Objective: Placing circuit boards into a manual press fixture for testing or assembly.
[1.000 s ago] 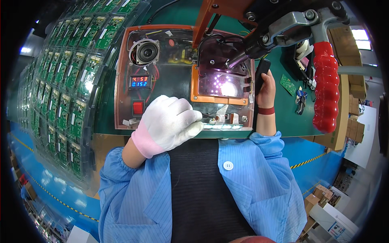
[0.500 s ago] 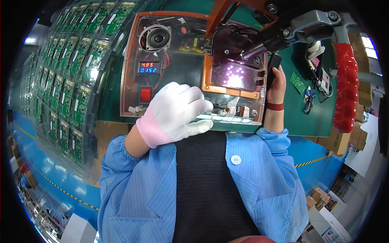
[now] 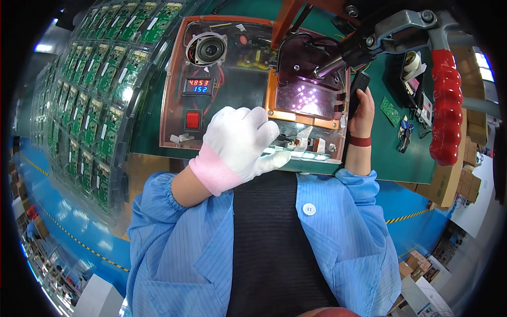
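Note:
A clear-topped test fixture box (image 3: 240, 90) with an orange rim lies before me. My left hand (image 3: 243, 140), in a white glove with a pink cuff, rests over its near edge. Its fingers are curled with their tips hidden, and the thumb stretches right along a brightly lit strip (image 3: 309, 155); what it grips, if anything, cannot be seen. At the box's right side my bare right hand (image 3: 362, 117), with a red wristband, is closed on a black handheld device (image 3: 360, 83). Purple-white lights glow under the orange-framed plate (image 3: 301, 120).
Stacked clear trays of green circuit boards (image 3: 87, 113) stand at left. The box holds a speaker (image 3: 209, 49), a lit digital meter (image 3: 197, 86) and a red switch (image 3: 193, 120). A red-handled toggle clamp (image 3: 446, 105) overhangs the right. Beyond lie a loose green board (image 3: 390, 111) and a black bin (image 3: 404, 79).
My left hand has shifted a little to the right along the near edge, its thumb further over the lit strip. The meter's reading has changed. My right hand keeps its hold on the black device.

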The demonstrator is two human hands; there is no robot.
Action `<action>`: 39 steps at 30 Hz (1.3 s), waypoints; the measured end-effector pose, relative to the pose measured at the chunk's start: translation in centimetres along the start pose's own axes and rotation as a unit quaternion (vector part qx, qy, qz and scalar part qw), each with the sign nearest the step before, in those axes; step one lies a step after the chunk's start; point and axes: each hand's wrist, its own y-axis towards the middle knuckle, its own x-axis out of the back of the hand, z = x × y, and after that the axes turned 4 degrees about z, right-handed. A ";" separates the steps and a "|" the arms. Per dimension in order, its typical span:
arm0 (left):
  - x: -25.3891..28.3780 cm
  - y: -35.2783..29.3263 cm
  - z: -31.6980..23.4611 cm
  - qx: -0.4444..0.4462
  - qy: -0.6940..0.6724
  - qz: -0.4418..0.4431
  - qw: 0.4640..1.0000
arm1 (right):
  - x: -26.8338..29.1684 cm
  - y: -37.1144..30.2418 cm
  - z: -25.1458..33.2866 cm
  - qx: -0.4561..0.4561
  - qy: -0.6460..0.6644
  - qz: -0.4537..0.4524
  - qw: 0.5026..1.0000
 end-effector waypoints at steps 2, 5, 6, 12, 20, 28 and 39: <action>0.1 0.0 -0.4 0.018 -0.003 0.005 1.000 | 0.5 0.1 -0.2 0.009 0.000 0.008 1.000; 0.2 0.1 -0.5 0.018 -0.001 -0.003 1.000 | 1.4 0.3 -0.6 0.021 0.000 0.021 1.000; 0.1 0.1 -0.4 0.009 0.002 -0.012 1.000 | 1.7 0.4 -0.8 0.025 0.000 0.026 0.999; 0.9 -0.7 0.0 -0.054 -0.049 -0.091 0.993 | 3.1 0.9 -1.5 0.051 -0.003 0.050 0.997; 2.2 -6.8 2.5 0.021 0.086 -0.177 0.980 | -0.6 0.3 0.5 0.045 -0.072 -0.017 0.996; 3.9 -8.3 1.4 0.140 0.178 -0.096 0.969 | -6.1 -1.0 8.5 0.293 -0.118 0.010 0.949; 4.9 -5.8 1.5 0.058 0.048 -0.133 0.988 | -17.3 -3.2 19.0 0.677 -0.399 0.172 0.594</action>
